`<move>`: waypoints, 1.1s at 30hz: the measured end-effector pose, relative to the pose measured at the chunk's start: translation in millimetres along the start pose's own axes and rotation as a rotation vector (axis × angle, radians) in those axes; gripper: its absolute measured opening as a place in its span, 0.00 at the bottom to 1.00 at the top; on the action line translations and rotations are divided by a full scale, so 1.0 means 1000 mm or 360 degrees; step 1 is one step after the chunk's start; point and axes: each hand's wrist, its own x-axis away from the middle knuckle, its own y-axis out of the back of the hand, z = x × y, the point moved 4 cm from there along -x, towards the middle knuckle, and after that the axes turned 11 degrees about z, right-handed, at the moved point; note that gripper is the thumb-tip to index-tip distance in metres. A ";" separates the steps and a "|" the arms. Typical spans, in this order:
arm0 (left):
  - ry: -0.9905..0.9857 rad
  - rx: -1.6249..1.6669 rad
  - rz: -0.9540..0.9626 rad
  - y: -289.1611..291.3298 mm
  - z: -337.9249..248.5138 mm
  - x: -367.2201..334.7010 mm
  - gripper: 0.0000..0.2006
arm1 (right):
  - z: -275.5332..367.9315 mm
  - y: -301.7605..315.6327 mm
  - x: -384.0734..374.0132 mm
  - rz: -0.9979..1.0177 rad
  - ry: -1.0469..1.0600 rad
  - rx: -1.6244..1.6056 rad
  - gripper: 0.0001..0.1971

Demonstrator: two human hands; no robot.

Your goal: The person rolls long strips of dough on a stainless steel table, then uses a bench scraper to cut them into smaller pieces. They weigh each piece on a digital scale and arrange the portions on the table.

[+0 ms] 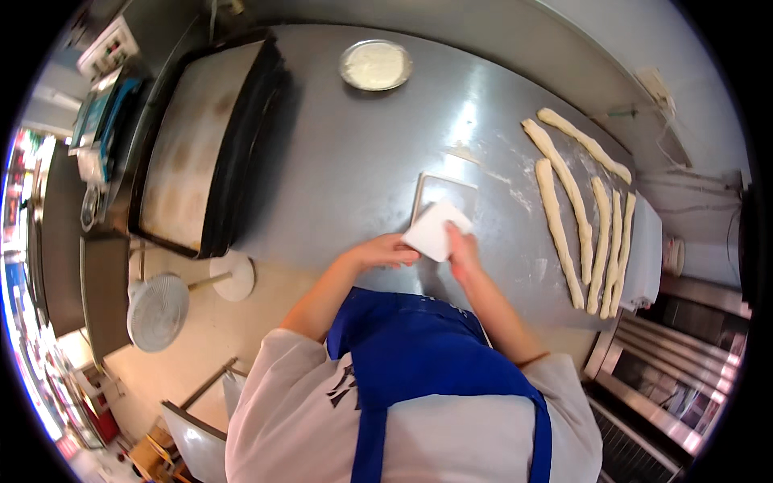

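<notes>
The white piece [436,229] was flat, matte and roughly square with softened corners, turned askew in front of the person near the front of the steel table [346,161]. The fingers of the right hand [462,248] were closed on its right edge; those of the left hand [386,251] lay loosely bent at its lower left corner, and whether they gripped it or only brushed it, I could not tell.

The right hand was blurred and covered one corner of the piece. The piece itself hid the near part of a pale-rimmed square thing [448,190], perhaps a shallow tray.

The table's near edge ran close to the blue apron [435,346]. Open steel lay left of the hands as far as the black trays [241,153], and beyond them to the flour dish [376,66]; on the right, dough strips [561,229] bounded the room.
</notes>
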 end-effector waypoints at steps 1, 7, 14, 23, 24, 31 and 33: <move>-0.0004 0.0260 -0.0236 0.000 0.012 0.003 0.21 | -0.013 -0.011 -0.014 0.0070 -0.0038 0.0149 0.21; -0.0251 0.0891 -0.1144 0.065 0.067 0.051 0.13 | 0.025 -0.009 -0.028 -0.0107 0.0612 0.1193 0.26; -0.0327 0.0918 -0.1446 0.157 0.079 0.070 0.15 | 0.015 0.092 -0.021 -0.0415 0.0516 0.1603 0.27; -0.0363 0.0787 -0.1322 0.099 0.084 0.021 0.23 | -0.023 0.080 -0.040 -0.0311 0.0479 0.1728 0.22; -0.0171 0.0661 -0.1343 0.094 0.076 0.015 0.22 | -0.034 0.101 -0.047 -0.0349 0.0463 0.1682 0.29; -0.0104 -0.0694 -0.1892 0.067 0.109 0.139 0.17 | -0.033 0.109 -0.054 -0.0053 0.0554 0.1703 0.21; -0.0059 -0.0925 -0.2013 0.057 0.121 0.206 0.16 | -0.028 0.096 -0.052 -0.0042 0.0581 0.1701 0.20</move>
